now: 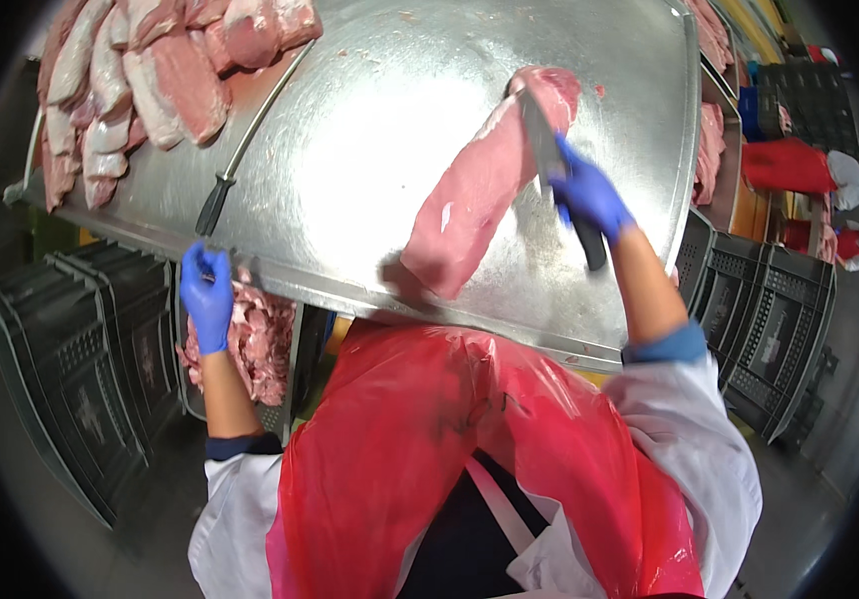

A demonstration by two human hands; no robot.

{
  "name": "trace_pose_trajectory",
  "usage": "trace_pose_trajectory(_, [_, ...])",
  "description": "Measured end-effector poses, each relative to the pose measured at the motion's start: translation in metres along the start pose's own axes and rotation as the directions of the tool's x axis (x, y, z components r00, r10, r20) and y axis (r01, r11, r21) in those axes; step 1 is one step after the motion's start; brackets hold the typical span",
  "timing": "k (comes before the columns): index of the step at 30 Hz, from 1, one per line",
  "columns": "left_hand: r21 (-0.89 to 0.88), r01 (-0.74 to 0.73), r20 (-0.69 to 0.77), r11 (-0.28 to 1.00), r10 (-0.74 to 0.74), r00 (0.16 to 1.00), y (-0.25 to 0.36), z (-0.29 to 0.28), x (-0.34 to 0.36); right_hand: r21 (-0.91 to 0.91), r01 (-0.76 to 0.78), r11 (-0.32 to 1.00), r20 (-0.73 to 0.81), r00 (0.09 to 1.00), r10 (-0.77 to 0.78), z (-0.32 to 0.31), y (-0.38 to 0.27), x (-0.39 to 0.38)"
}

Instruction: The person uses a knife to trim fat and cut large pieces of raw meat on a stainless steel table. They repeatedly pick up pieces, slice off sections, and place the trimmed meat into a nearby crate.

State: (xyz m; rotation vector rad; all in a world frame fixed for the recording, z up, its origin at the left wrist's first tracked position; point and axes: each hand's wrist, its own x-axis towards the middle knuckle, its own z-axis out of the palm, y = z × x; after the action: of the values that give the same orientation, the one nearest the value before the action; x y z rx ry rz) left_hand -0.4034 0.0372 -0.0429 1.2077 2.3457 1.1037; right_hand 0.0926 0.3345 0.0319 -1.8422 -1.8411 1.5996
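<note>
A long pale-pink piece of boneless meat (474,205) lies slantwise on the steel table (369,130). My right hand (589,190), in a blue glove, grips a knife (543,140) by its black handle. The blade lies over the far end of the meat; whether it is cutting in there cannot be told. My left hand (208,304), also gloved in blue, is off the table's near edge at the left, above a crate of meat trimmings (262,344). Its fingers are loosely curled with a gap, and nothing shows in them.
A sharpening steel (250,140) with a black handle lies at the table's left, beside a pile of meat pieces (155,75). Dark crates (75,349) stand at the left, more crates (764,309) at the right. People in red aprons (789,166) are far right.
</note>
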Motion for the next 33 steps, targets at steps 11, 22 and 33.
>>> trace_pose_trajectory(11, [-0.279, 0.130, 0.567, 0.951, 0.054, 0.822, 0.277, 0.410, 0.173, 0.480, 0.033, 0.877, -0.358, 0.920, 0.162, -0.008, -0.008, -0.068])
trace_pose_trajectory(22, [-0.396, 0.280, 0.782, 0.875, 0.161, 0.602, 0.253, 0.435, 0.202, -0.095, 0.010, 0.995, -0.488, 0.871, -0.055, 0.011, -0.008, 0.116])
trace_pose_trajectory(33, [-0.253, -0.308, 0.563, 0.917, 0.399, 0.724, 0.273, 0.405, 0.214, -0.232, 0.048, 0.971, 0.006, 0.999, -0.047, -0.002, -0.025, 0.070])
